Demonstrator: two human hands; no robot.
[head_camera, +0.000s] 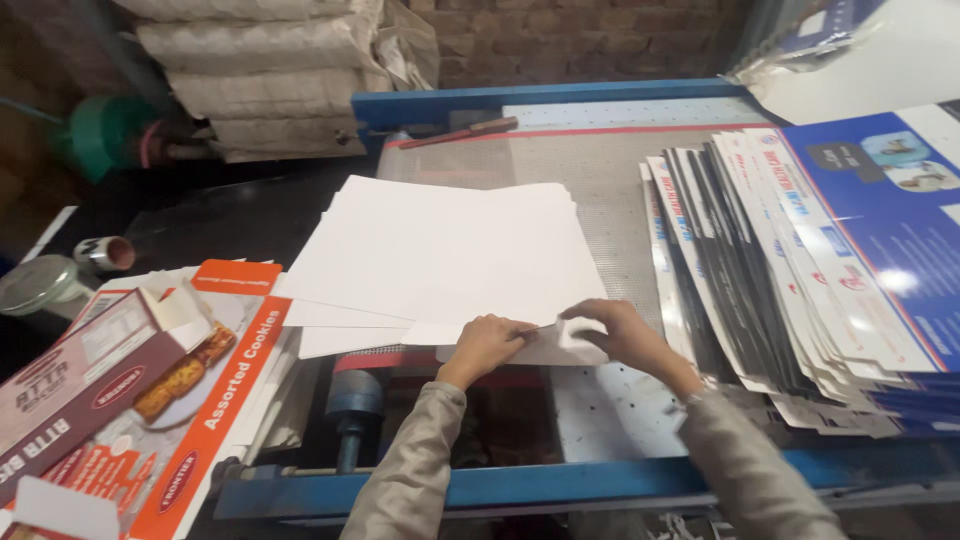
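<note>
Orange-and-maroon flattened biscuit cartons (150, 400) lie at left; fanned blue-and-white printed carton sheets (830, 270) at right.

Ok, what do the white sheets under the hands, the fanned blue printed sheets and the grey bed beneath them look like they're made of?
Flat white sheets: probably matte paperboard, since they lie stiff and show no glare; both the left hand and the right hand pinch one at its near edge. Fanned blue printed sheets: likely coated card, glossy with light reflections. Grey bed: seemingly perforated metal, judging by its fine dotted texture.

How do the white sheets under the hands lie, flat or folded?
Flat: the white sheets lie spread in a loose stack; right hand lifts one corner.
</note>
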